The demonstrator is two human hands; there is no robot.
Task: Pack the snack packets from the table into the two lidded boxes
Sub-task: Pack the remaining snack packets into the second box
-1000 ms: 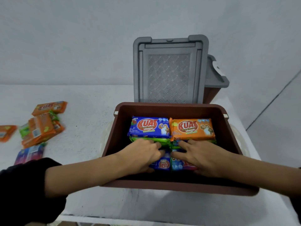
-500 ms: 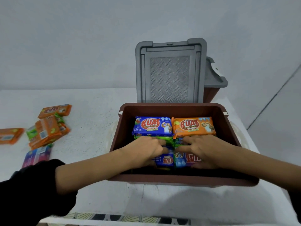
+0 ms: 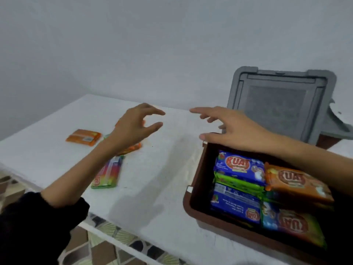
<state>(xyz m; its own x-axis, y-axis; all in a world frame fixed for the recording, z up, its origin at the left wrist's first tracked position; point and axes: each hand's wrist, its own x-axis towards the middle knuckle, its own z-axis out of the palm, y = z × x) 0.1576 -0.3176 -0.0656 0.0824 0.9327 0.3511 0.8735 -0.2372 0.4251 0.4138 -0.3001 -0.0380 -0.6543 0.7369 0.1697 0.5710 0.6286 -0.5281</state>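
Observation:
The brown box [image 3: 189, 202] stands at the right with its grey lid [image 3: 277, 104] raised. Inside lie several snack packets: a blue one [image 3: 238, 167], an orange one [image 3: 290, 180], green ones between, more at the front. On the white table [image 3: 162, 169] to the left lie an orange packet [image 3: 83, 137], a rainbow-coloured packet [image 3: 108, 174] and others partly hidden under my left arm. My left hand [image 3: 136, 126] hovers above those loose packets, fingers loosely curved, holding nothing. My right hand [image 3: 229, 127] reaches leftward over the box's far left corner, fingers spread, empty.
A second brown box with a grey lid [image 3: 338, 127] stands behind the open one at the far right. A plain wall runs behind the table. Patterned floor tiles [image 3: 107, 243] show below the table's near edge.
Both hands have left the packets inside the box and moved up and left toward the loose packets on the table. The view has swung left, so the box now sits at the right.

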